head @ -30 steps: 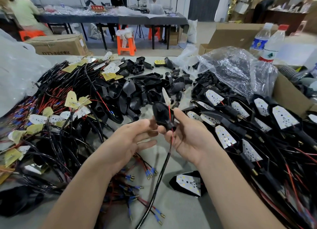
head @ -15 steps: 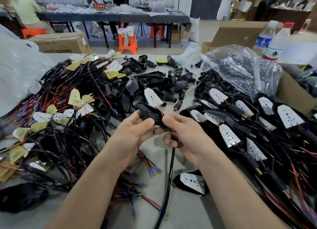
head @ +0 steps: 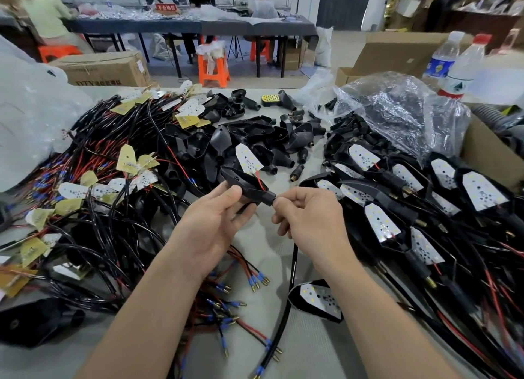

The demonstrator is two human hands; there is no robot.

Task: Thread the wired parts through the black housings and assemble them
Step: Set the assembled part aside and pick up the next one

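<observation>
My left hand (head: 214,222) grips a black housing (head: 246,183) from below, thumb on its side. A white LED board (head: 247,158) stands up out of the housing's open top on a red wire. My right hand (head: 307,218) pinches the black sheathed cable (head: 286,307) right at the housing's narrow stem; the cable hangs down toward the near table edge. Empty black housings (head: 255,134) lie heaped behind. A tangle of wired boards (head: 93,185) fills the left side.
Assembled housings with white boards (head: 425,208) cover the right side, and one more (head: 317,299) lies under my right forearm. A clear plastic bag (head: 397,109), a cardboard box (head: 487,154) and two bottles (head: 453,63) stand at the back right. People work at a far table.
The housing has tilted from upright to lying sideways and moved left. My right hand shifted from holding its stem to pinching the cable at the stem's end, and the board sits closer to the housing.
</observation>
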